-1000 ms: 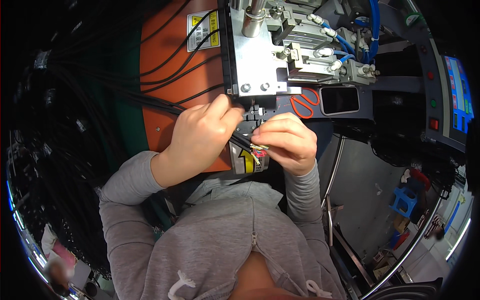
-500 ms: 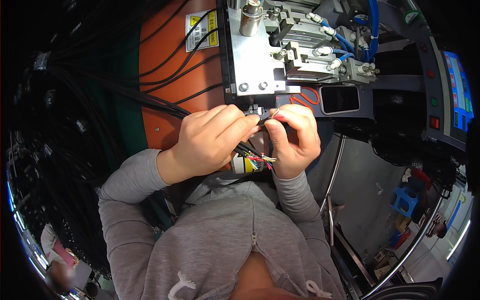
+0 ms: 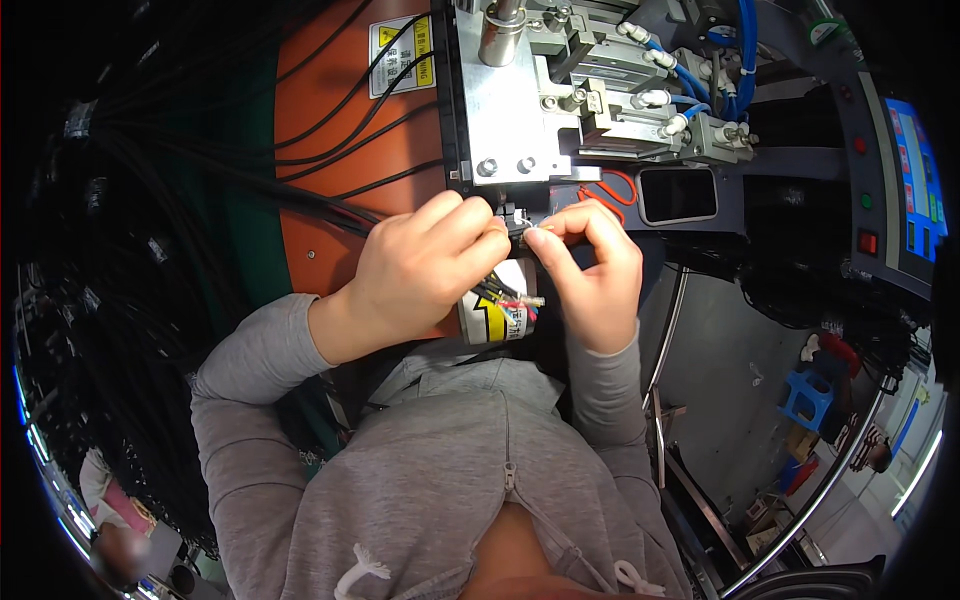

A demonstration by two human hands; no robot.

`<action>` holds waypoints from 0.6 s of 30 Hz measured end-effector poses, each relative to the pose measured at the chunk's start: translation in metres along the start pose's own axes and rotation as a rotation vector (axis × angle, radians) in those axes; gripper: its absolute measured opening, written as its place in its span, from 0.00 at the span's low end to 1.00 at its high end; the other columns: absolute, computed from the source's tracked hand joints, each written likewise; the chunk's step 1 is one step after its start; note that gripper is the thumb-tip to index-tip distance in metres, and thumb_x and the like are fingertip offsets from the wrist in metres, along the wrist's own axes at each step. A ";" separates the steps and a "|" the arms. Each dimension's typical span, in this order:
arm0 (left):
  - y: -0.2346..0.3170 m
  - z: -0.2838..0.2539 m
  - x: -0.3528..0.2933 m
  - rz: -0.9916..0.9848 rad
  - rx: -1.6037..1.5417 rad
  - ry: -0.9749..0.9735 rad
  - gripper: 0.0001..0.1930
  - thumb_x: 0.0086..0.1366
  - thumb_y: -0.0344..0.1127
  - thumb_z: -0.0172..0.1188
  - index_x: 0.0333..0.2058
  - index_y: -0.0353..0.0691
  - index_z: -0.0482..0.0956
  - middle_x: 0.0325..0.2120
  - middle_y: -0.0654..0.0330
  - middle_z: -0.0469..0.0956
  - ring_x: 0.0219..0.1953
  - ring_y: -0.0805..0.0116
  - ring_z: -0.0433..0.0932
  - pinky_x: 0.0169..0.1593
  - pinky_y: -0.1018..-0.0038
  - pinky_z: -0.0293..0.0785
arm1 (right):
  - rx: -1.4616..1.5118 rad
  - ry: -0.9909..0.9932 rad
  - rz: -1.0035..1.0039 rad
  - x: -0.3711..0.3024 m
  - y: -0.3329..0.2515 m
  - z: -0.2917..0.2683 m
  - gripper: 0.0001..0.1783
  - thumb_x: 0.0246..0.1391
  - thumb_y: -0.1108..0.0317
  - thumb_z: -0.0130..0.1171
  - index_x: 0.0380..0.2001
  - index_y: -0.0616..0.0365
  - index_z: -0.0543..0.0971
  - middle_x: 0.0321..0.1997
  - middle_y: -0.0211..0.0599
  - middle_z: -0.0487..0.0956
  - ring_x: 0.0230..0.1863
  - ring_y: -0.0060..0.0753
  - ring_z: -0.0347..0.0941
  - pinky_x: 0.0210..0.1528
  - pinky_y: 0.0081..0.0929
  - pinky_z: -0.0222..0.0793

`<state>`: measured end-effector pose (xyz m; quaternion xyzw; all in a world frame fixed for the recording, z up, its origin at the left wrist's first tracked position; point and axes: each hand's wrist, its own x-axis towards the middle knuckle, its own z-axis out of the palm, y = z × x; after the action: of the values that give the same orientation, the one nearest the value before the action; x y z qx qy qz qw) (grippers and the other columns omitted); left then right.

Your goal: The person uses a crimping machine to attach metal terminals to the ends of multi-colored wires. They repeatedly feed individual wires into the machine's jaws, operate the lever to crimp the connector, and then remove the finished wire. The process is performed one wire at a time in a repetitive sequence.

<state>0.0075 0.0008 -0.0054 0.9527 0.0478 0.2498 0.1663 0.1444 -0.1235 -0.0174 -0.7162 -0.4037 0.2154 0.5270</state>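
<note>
My left hand (image 3: 420,268) is closed round black cables (image 3: 345,212) coming in from the left. Below its fingers several cable ends hang out, showing thin coloured wires (image 3: 520,302). My right hand (image 3: 598,270) pinches fine light-coloured wire ends (image 3: 533,228) between thumb and forefinger. Both sets of fingertips meet at a small dark fixture with a white piece (image 3: 517,215), just below the machine's metal plate (image 3: 510,120). The fingers partly hide the fixture, and I cannot tell whether the wires touch it.
Air cylinders (image 3: 630,125) with blue hoses stand behind at the right. A red-handled tool (image 3: 618,198) and a phone (image 3: 678,195) lie right of the fixture. A button panel with a screen (image 3: 912,185) is at far right. More black cables cross the orange surface (image 3: 335,130).
My right hand has turned and come in slightly left and down, bringing the wire ends to the fixture. My left fingers have drawn back a little, and the hanging cable ends have shifted slightly.
</note>
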 end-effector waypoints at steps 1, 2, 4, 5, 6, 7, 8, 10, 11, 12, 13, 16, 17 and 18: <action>0.000 0.001 -0.001 0.002 -0.006 0.009 0.10 0.49 0.26 0.62 0.33 0.35 0.79 0.21 0.63 0.69 0.20 0.70 0.70 0.20 0.75 0.66 | 0.187 -0.100 0.096 0.000 0.010 -0.005 0.06 0.47 0.75 0.65 0.25 0.63 0.76 0.25 0.30 0.75 0.27 0.19 0.70 0.31 0.19 0.66; -0.001 0.003 -0.003 0.004 -0.011 0.019 0.11 0.49 0.27 0.62 0.35 0.36 0.80 0.21 0.64 0.69 0.20 0.70 0.70 0.20 0.75 0.66 | 0.399 -0.137 0.213 -0.001 0.015 -0.009 0.05 0.48 0.76 0.64 0.26 0.64 0.77 0.26 0.30 0.75 0.28 0.18 0.71 0.32 0.19 0.66; 0.002 0.003 -0.004 0.024 0.013 0.038 0.16 0.47 0.28 0.61 0.39 0.39 0.81 0.20 0.67 0.68 0.19 0.73 0.68 0.20 0.77 0.66 | 0.537 -0.133 0.266 -0.003 0.022 -0.010 0.04 0.49 0.76 0.63 0.29 0.65 0.77 0.27 0.31 0.76 0.30 0.18 0.72 0.32 0.19 0.67; 0.004 0.004 -0.003 0.033 0.040 0.024 0.17 0.47 0.28 0.61 0.39 0.39 0.81 0.20 0.67 0.68 0.19 0.74 0.68 0.20 0.77 0.66 | 0.462 -0.094 0.201 -0.004 0.025 -0.009 0.04 0.49 0.77 0.62 0.30 0.65 0.78 0.27 0.32 0.76 0.30 0.19 0.72 0.33 0.20 0.68; 0.005 0.005 -0.004 0.037 0.070 0.007 0.17 0.46 0.28 0.61 0.40 0.40 0.81 0.19 0.67 0.68 0.20 0.75 0.68 0.19 0.78 0.65 | 0.390 -0.060 0.138 -0.004 0.026 -0.008 0.04 0.50 0.77 0.62 0.31 0.65 0.78 0.28 0.33 0.77 0.31 0.21 0.73 0.33 0.20 0.68; 0.006 0.005 -0.004 0.042 0.099 -0.010 0.18 0.46 0.29 0.61 0.40 0.41 0.82 0.19 0.68 0.67 0.20 0.75 0.68 0.19 0.78 0.65 | 0.248 -0.036 0.066 -0.003 0.026 -0.006 0.05 0.49 0.77 0.62 0.31 0.65 0.78 0.28 0.35 0.77 0.31 0.23 0.74 0.34 0.21 0.68; 0.006 0.006 -0.004 0.035 0.125 -0.027 0.18 0.47 0.29 0.61 0.41 0.42 0.82 0.20 0.68 0.66 0.20 0.77 0.67 0.19 0.80 0.64 | 0.107 -0.012 -0.006 -0.001 0.025 -0.003 0.05 0.49 0.77 0.61 0.32 0.66 0.78 0.29 0.36 0.78 0.31 0.25 0.75 0.34 0.22 0.69; 0.007 0.007 -0.003 0.015 0.157 -0.055 0.18 0.48 0.29 0.61 0.41 0.42 0.81 0.21 0.67 0.65 0.20 0.76 0.67 0.20 0.80 0.64 | -0.092 0.073 -0.119 0.001 0.022 0.007 0.04 0.48 0.78 0.60 0.30 0.65 0.78 0.28 0.40 0.77 0.29 0.35 0.74 0.33 0.27 0.68; 0.007 0.007 -0.003 0.006 0.172 -0.069 0.18 0.49 0.29 0.61 0.42 0.42 0.81 0.21 0.67 0.65 0.20 0.76 0.67 0.20 0.80 0.64 | -0.156 0.081 -0.145 0.002 0.021 0.010 0.04 0.47 0.78 0.60 0.29 0.64 0.77 0.27 0.40 0.76 0.29 0.37 0.73 0.32 0.29 0.68; 0.008 0.008 -0.004 -0.006 0.192 -0.086 0.18 0.49 0.29 0.61 0.42 0.42 0.81 0.21 0.67 0.64 0.20 0.76 0.67 0.20 0.80 0.64 | -0.220 0.086 -0.171 0.003 0.020 0.013 0.03 0.47 0.78 0.60 0.28 0.64 0.77 0.26 0.40 0.75 0.29 0.38 0.72 0.31 0.30 0.67; 0.009 0.008 -0.005 -0.017 0.212 -0.102 0.17 0.50 0.29 0.60 0.42 0.42 0.81 0.22 0.67 0.64 0.21 0.76 0.67 0.20 0.80 0.65 | -0.285 0.091 -0.198 0.003 0.020 0.016 0.02 0.46 0.79 0.60 0.26 0.63 0.76 0.25 0.40 0.75 0.28 0.39 0.71 0.31 0.32 0.66; 0.013 0.008 -0.005 -0.055 0.225 -0.122 0.17 0.51 0.28 0.60 0.43 0.42 0.81 0.22 0.66 0.63 0.21 0.76 0.67 0.20 0.80 0.65 | -0.253 0.070 -0.193 -0.001 0.020 0.015 0.03 0.45 0.78 0.60 0.24 0.62 0.75 0.24 0.38 0.73 0.27 0.40 0.69 0.30 0.33 0.64; 0.014 0.007 -0.005 -0.069 0.222 -0.123 0.18 0.51 0.27 0.60 0.43 0.42 0.81 0.22 0.66 0.63 0.21 0.76 0.67 0.20 0.80 0.65 | -0.253 0.065 -0.204 -0.002 0.021 0.015 0.03 0.45 0.78 0.60 0.24 0.62 0.75 0.24 0.38 0.74 0.27 0.40 0.69 0.30 0.33 0.65; 0.014 0.008 -0.004 -0.070 0.225 -0.121 0.18 0.51 0.27 0.60 0.43 0.43 0.81 0.22 0.66 0.63 0.21 0.76 0.68 0.20 0.80 0.65 | -0.223 0.092 -0.208 -0.001 0.023 0.016 0.03 0.44 0.79 0.60 0.24 0.62 0.75 0.24 0.38 0.74 0.27 0.39 0.69 0.30 0.32 0.65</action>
<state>0.0076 -0.0151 -0.0089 0.9765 0.0986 0.1789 0.0694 0.1401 -0.1178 -0.0445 -0.7337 -0.4723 0.0805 0.4818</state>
